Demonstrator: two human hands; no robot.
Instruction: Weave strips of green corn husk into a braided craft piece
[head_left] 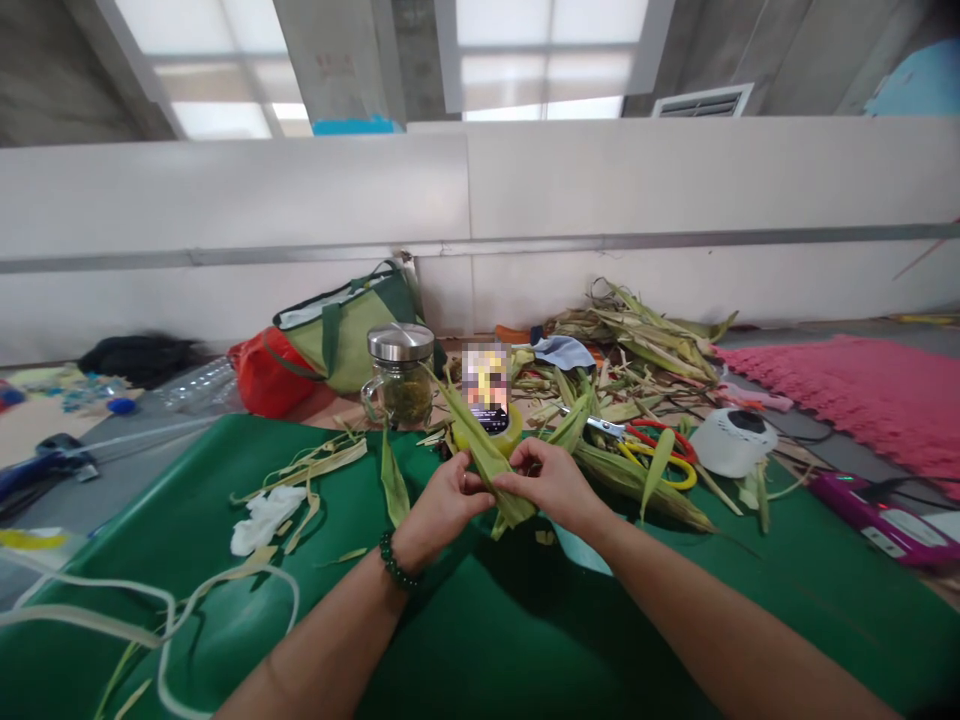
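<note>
My left hand (pixel 444 502) and my right hand (pixel 551 484) meet above the green mat (pixel 480 620), both pinched on a long green-yellow corn husk leaf (pixel 487 455) that slants up to the left. The left wrist wears a dark bead bracelet (pixel 394 563). Just behind the hands a phone (pixel 487 390) stands propped on a yellow tape roll (pixel 510 435). Scissors with red and yellow handles (pixel 651 448) lie to the right of my right hand.
A lidded glass jar (pixel 399 375) stands behind left, with a green bag (pixel 345 330) and red bag (pixel 262 375). A husk pile (pixel 645 335) lies at the back right, near a white round device (pixel 731 440) and pink mat (pixel 847 385). White strips (pixel 150 620) and loose husks (pixel 315 470) lie left.
</note>
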